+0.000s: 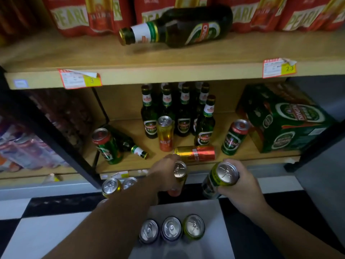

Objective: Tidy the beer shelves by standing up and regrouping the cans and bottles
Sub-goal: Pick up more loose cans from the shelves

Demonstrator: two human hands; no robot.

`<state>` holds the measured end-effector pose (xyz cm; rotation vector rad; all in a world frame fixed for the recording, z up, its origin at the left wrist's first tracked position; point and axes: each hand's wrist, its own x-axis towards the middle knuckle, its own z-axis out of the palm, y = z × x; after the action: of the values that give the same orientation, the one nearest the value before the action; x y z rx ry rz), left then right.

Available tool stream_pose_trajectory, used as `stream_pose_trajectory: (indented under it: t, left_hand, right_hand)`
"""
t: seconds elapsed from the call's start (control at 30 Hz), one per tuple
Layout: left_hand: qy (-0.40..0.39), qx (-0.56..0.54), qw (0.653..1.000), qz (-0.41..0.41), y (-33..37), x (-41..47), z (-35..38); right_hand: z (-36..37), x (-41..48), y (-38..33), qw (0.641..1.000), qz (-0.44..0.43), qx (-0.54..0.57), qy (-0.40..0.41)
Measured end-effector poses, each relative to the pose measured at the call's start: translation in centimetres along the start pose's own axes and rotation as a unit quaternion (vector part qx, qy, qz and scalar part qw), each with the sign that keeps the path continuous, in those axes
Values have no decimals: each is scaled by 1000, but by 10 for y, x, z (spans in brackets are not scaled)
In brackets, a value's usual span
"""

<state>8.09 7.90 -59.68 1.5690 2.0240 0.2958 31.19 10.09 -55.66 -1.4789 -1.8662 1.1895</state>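
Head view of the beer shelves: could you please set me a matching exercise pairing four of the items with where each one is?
Things:
1. large green bottle
2. tipped red and gold can
3. green and yellow can
4. green carton

Places:
A. gripped by the right hand
B. lying on the upper shelf
C. right end of the lower shelf
D. front of the lower shelf

Pairs: 1-B, 2-D, 3-A, 4-C.

A can in each hand [164, 172] below toppled bottles [175, 28].
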Motion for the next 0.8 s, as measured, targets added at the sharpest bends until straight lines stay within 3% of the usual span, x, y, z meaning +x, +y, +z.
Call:
stream_pose_trajectory:
  t: [0.8]
  left_hand:
    - [-1, 117, 991, -58, -59, 19, 71]
  right_hand:
    - [15, 22, 30, 999, 26, 1, -36]
